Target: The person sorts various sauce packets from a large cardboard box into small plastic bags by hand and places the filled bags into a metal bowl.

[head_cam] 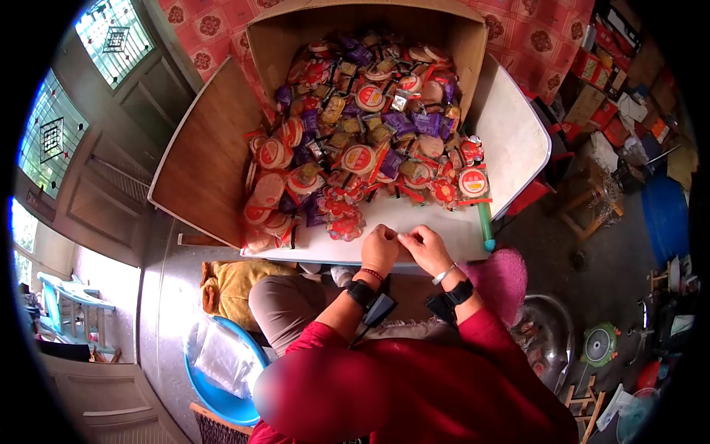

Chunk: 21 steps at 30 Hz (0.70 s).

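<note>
My left hand and my right hand meet over the front edge of the white table. Thumbs and fingertips are pinched close together, nearly touching. Whether something thin or clear lies between them is too small to tell. Just beyond my left hand lie red flower-shaped packets. A heap of wrapped snacks spills toward me from a cardboard box tipped on its side. Among them are round wafers in clear wrappers, purple packets and small golden-brown wrapped pieces.
Upright boards flank the heap, and a green tube lies at the table's right edge. A blue basin holding clear plastic bags stands at lower left. A metal basin and a green round device are at right.
</note>
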{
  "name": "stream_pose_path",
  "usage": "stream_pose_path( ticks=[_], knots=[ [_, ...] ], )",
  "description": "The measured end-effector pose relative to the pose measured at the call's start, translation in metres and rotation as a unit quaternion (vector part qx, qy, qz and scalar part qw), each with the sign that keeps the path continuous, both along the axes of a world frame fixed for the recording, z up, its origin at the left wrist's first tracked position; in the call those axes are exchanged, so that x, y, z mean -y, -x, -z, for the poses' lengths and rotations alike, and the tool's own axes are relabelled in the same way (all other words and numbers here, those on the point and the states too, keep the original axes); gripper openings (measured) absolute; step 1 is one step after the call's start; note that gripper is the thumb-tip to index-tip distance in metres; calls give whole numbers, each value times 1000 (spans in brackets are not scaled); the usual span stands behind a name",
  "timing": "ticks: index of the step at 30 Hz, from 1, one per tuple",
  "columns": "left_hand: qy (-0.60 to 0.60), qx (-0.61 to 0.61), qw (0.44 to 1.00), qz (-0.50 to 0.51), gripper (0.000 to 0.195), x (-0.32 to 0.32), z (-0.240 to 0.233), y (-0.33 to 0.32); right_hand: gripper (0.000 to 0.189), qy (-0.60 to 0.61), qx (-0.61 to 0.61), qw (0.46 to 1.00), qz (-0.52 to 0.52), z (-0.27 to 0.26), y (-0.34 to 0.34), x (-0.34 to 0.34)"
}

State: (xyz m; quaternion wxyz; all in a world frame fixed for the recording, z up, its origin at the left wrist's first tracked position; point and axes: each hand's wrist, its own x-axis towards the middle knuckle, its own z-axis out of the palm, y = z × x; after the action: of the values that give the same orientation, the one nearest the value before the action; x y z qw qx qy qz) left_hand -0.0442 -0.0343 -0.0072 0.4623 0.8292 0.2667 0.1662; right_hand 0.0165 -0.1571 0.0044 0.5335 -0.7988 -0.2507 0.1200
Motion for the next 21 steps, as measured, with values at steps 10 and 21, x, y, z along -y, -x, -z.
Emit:
stream_pose_path(
  ticks=[10, 21],
  knots=[
    [128, 20, 989, 74, 26, 0, -6, 12, 22, 3, -2, 999, 53, 17, -5, -8],
    [86, 38, 995, 32, 21, -4, 10, 6, 22, -31, -49, 997, 51, 11, -4, -3]
  ],
)
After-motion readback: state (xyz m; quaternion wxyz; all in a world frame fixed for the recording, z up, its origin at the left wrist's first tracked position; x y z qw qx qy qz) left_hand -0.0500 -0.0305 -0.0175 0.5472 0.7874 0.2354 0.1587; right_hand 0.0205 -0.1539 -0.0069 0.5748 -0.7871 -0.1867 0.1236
